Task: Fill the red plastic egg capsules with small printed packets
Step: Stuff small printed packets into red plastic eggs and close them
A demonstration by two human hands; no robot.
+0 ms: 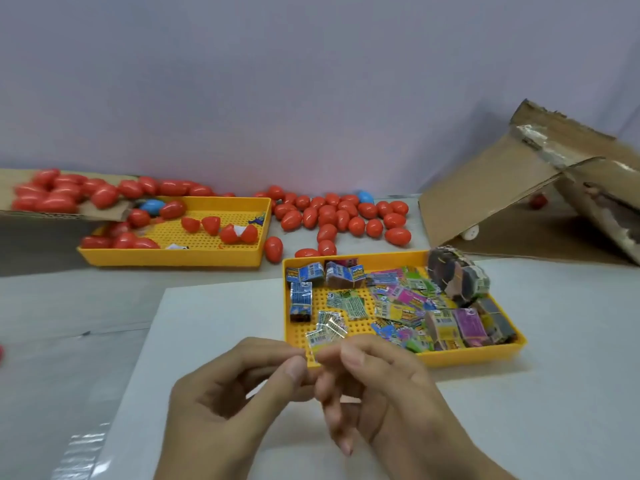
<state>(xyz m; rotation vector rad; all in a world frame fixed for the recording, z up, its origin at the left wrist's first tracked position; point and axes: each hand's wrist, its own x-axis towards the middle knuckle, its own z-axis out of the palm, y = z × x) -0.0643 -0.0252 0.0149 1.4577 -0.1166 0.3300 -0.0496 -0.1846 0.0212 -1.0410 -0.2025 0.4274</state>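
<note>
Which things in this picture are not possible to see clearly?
- Print on the small packet pinched by the left hand and right hand: too small, head view.
- Torn brown cardboard box: cut by the right edge.
- Heap of red plastic egg capsules at far left: blurred.

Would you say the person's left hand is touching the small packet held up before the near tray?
Touching: in the head view, the left hand pinches the packet at its fingertips.

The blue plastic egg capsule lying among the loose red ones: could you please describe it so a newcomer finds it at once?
Start at the far yellow perforated plastic tray. To its right, red plastic egg capsules lie loose along the wall. The blue plastic egg capsule sits at that cluster's back edge, its only blue one.
</note>
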